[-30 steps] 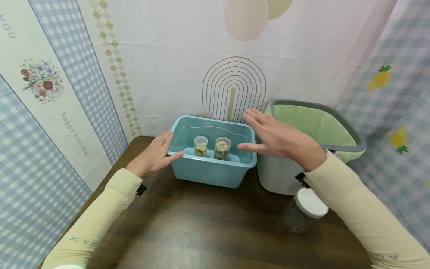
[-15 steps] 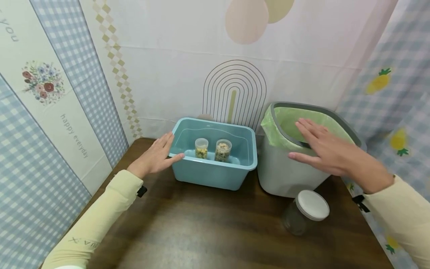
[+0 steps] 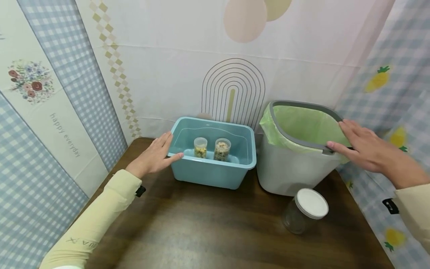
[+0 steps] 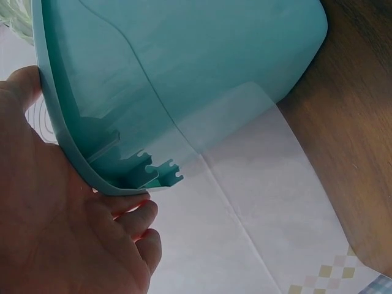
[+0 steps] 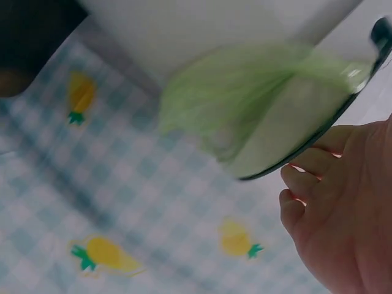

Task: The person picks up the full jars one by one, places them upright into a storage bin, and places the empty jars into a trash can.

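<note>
A teal plastic bin (image 3: 208,175) stands at the back of the dark wooden table (image 3: 201,231); two small clear jars of food (image 3: 200,147) (image 3: 222,149) sit inside. My left hand (image 3: 161,151) lies flat against the bin's left rim with straight fingers, thumb on the front edge. The left wrist view shows the palm (image 4: 55,233) against the bin's rim (image 4: 67,147). To its right stands a grey waste bin (image 3: 292,175) lined with a green bag (image 3: 302,125). My right hand (image 3: 349,140) rests on its right rim, fingers extended. In the right wrist view the fingers (image 5: 306,184) sit beside that rim (image 5: 294,153).
A glass jar with a white lid (image 3: 307,209) stands on the table in front of the waste bin. Patterned cloth walls close in on the left, back and right. The table's front half is bare wood.
My right hand has swept right, from above the teal bin across the waste bin's opening to its right rim. The left hand has stayed at the teal bin's left rim.
</note>
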A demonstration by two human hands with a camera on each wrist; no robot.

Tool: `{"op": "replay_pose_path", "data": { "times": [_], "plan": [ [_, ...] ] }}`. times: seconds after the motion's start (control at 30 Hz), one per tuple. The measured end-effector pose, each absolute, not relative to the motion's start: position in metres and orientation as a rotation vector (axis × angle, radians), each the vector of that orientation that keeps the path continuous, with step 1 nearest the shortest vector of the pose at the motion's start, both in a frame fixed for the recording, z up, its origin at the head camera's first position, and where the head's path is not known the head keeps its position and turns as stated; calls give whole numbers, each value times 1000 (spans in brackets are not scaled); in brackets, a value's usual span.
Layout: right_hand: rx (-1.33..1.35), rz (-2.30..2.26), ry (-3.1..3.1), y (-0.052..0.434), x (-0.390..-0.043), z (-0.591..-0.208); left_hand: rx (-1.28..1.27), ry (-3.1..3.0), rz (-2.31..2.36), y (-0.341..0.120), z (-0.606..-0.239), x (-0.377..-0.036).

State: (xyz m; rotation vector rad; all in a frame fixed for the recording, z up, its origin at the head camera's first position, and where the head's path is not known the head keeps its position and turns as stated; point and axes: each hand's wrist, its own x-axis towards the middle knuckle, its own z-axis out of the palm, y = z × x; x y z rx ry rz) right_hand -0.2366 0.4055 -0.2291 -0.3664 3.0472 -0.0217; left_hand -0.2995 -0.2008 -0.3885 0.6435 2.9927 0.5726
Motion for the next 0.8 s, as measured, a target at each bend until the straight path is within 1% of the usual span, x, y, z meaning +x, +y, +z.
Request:
{"op": "replay_pose_path", "data": {
  "times": [0.3,0.57,0.8],
  "plan": [
    [-327,-64,3038,432,-250,-240,636,3000,558,-198,-390,-300],
    [-327,-152,3031,439,-256,-258,621,2999,543,-196,-391,-299],
    [-337,-162,3038,441,-260,-263,624,3012,452,-194,-383,-300]
  ]
}}
